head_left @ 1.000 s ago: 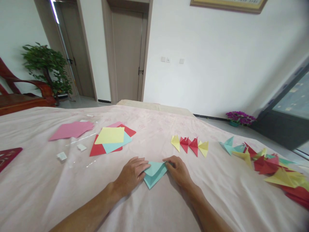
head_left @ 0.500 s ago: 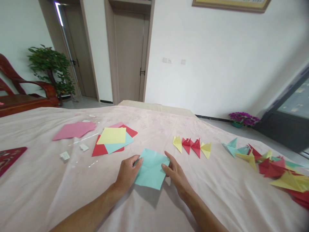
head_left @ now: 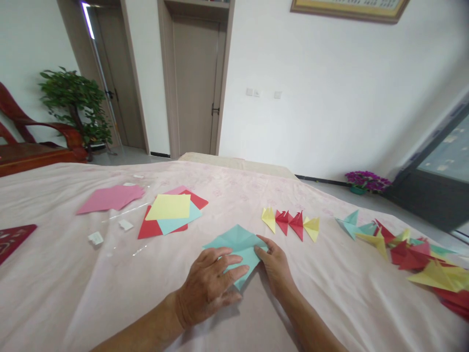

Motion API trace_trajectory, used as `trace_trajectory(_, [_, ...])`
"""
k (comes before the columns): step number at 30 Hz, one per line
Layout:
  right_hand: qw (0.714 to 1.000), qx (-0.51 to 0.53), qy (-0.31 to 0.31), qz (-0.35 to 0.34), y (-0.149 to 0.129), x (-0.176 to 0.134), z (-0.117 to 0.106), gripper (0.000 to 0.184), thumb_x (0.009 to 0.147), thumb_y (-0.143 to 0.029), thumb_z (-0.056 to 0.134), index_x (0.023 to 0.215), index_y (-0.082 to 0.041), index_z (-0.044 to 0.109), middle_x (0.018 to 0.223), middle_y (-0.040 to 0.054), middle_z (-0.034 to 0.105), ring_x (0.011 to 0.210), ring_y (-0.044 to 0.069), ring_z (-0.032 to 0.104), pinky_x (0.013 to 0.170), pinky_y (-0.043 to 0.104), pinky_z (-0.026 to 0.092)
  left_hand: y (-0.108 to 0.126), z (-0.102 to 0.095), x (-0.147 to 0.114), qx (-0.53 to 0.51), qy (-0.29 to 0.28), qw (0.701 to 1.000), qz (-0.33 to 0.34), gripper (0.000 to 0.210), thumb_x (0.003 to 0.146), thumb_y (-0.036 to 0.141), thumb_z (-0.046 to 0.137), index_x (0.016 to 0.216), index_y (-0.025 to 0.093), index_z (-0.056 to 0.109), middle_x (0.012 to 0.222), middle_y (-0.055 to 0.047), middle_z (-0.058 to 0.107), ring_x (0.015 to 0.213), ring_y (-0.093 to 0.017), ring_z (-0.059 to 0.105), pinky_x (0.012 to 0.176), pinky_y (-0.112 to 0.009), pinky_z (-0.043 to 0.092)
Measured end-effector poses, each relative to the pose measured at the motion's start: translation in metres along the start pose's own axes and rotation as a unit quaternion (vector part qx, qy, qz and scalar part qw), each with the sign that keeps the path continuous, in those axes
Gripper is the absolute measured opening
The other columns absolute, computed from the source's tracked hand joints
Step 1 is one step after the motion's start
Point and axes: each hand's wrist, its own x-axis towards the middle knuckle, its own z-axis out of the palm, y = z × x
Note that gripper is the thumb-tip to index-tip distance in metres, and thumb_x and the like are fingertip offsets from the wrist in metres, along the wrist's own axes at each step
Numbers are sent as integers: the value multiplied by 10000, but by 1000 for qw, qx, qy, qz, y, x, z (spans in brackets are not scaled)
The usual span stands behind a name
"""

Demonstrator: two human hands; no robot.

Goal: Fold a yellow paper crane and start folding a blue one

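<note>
A light blue square of origami paper [head_left: 236,238] with crease lines is turned with one corner pointing away from me. My right hand [head_left: 275,264] pinches its right corner between thumb and fingers. Over the lower left part of the sheet my left hand [head_left: 209,282] is spread, fingers apart, hiding that part; whether the fingertips touch the paper I cannot tell. Beyond the sheet, to the left, lies a fanned pile of square sheets with a yellow sheet [head_left: 168,206] on top. A short row of folded paper cranes, among them a red crane [head_left: 297,226], stands to the right.
Pink paper sheets [head_left: 106,199], clear plastic wrapping and small white paper scraps [head_left: 95,238] lie on the left of the pale tablecloth [head_left: 139,293]. A dark red object [head_left: 16,242] is at the left edge. Many-coloured folded cranes [head_left: 415,254] crowd the right side.
The light blue paper has turned so a corner points away. My left hand has let go of its left edge and moved over the sheet, fingers spread. My right hand still grips it.
</note>
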Motion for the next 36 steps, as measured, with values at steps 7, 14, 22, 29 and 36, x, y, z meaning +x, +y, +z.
trace_trajectory(7, [995, 3, -77, 57, 2, -11, 8, 574, 789, -437, 658, 1279, -153, 568, 886, 86, 688, 673, 195, 644, 572, 324, 543, -18, 15, -4, 8, 2, 997, -76, 200, 880, 106, 528, 980, 215, 661, 931, -32, 730, 922, -224, 635, 821, -406, 438])
trace_trajectory(14, [834, -331, -93, -432, -8, 11, -30, 536, 868, -86, 401, 1333, -302, 558, 1348, 72, 558, 1242, 237, 524, 1044, 460, 433, -39, 17, -13, -181, -21, 981, -67, 216, 898, 119, 499, 954, 227, 678, 977, -50, 737, 1128, -234, 614, 1076, -483, 361])
trace_trajectory(22, [681, -511, -199, -485, -14, 17, -35, 564, 824, -61, 484, 1331, -293, 574, 1422, 48, 528, 1383, 277, 354, 1050, 500, 419, -47, 17, -11, -286, -3, 943, -169, 195, 884, 378, 624, 823, 227, 732, 1164, -121, 695, 1346, -300, 447, 1097, -542, 362])
trace_trajectory(29, [677, -487, -187, -518, -15, 15, -31, 304, 870, -96, 545, 1008, -292, 731, 1059, 39, 730, 1214, 252, 541, 1013, 460, 404, -54, 13, -13, -223, -38, 961, -158, 155, 868, 348, 650, 802, 231, 726, 1212, -114, 672, 1379, -287, 402, 1095, -546, 375])
trace_trajectory(36, [668, -520, -143, -513, -19, 14, -39, 338, 879, -48, 491, 995, -254, 731, 904, 47, 717, 1083, 240, 553, 983, 416, 387, -58, 2, -11, 8, -46, 997, -54, 239, 869, 67, 553, 897, 246, 708, 1195, -37, 687, 1348, -260, 440, 1143, -582, 262])
